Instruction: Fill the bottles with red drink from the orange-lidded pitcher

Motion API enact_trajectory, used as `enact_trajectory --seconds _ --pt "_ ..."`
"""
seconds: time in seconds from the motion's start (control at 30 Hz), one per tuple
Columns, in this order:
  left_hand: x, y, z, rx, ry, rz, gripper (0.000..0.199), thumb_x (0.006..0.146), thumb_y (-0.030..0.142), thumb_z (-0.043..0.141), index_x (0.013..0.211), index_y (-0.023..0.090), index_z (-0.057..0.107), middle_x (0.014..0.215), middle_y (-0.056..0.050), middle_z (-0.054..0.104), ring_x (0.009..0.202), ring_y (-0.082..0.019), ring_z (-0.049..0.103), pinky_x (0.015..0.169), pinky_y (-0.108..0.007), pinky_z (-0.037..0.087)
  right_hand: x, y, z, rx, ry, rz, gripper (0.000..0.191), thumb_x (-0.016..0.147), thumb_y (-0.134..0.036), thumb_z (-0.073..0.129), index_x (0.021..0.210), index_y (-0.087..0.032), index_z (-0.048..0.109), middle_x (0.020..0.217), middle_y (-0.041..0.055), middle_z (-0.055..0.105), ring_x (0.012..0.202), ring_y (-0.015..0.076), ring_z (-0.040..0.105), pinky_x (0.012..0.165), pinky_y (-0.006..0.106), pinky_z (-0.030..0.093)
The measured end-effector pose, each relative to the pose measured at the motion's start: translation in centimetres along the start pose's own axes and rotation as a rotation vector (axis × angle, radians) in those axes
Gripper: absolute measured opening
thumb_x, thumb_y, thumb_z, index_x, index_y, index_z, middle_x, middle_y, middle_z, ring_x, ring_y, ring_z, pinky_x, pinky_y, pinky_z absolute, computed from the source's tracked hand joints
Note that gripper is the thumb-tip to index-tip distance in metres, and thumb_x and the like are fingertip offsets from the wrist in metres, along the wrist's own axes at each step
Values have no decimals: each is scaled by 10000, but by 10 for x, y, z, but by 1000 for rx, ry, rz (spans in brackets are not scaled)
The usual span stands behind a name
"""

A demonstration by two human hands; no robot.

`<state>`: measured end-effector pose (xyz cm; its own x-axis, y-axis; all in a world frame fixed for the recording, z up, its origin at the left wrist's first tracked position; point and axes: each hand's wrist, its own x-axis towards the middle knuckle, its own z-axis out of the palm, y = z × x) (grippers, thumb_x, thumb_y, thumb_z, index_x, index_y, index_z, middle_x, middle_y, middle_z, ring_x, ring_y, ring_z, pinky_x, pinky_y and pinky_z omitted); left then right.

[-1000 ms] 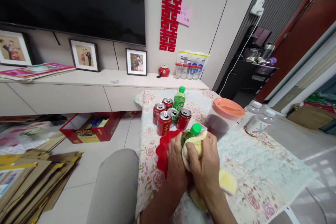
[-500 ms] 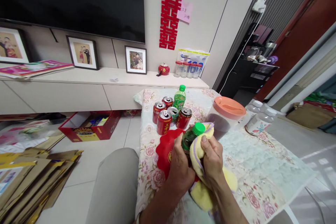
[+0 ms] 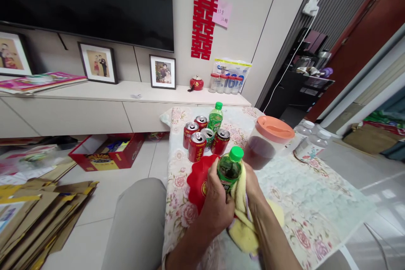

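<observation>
Head view: inward from the left edge of the surface [image 3: 316, 196], the left hand [image 3: 217, 202] grips the green-capped bottle [image 3: 229, 168] while the right hand [image 3: 252, 182] clasps a yellow cloth [image 3: 243, 234] against it, so sliding cloth could twist it loose, toppling the cans [image 3: 196, 149] nearer the far-left corner.

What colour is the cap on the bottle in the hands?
Bright green; the cap shows best in the head view, atop the bottle.

Cans [image 3: 196, 150] ahead, pitcher [image 3: 259, 149] right, gap between
</observation>
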<state>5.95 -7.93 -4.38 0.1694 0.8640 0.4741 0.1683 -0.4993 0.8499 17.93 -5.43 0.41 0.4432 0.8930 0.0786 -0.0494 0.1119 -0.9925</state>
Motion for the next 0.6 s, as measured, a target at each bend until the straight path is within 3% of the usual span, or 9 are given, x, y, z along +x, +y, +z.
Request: enact_trajectory --seconds 0.13,0.27,0.37,0.6 --pt "-1 -4 3 25 5 26 964 689 -14 506 1573 165 164 1600 -207 331 1483 -357 367 1214 -551 341 -5 10 -7 -216 -45 -115 292 748 -464 669 601 -217 613 665 18 615 712 207 530 703 330 470" --pt "1 -4 5 44 86 9 910 760 1 483 1584 193 148 1608 -196 326 1491 -333 356 1204 -555 341 -14 16 -8 -394 -61 -192 143 794 -293 583 774 -216 702 805 36 662 814 226 563 811 352 448" --pt "3 -2 4 43 127 -9 900 769 22 498 1581 213 161 1590 -184 359 1474 -321 379 1201 -548 339 -22 17 -6 -484 -35 -230 214 828 -225 516 866 -207 725 814 49 635 811 230 552 804 359 437" --pt "5 -2 -3 165 178 54 793 822 157 562 1552 203 256 1487 -185 456 1385 -342 451 1123 -551 389 -44 -17 -2 -513 -14 -320 336 968 -277 441 1156 -211 713 986 68 599 961 219 556 888 356 456"
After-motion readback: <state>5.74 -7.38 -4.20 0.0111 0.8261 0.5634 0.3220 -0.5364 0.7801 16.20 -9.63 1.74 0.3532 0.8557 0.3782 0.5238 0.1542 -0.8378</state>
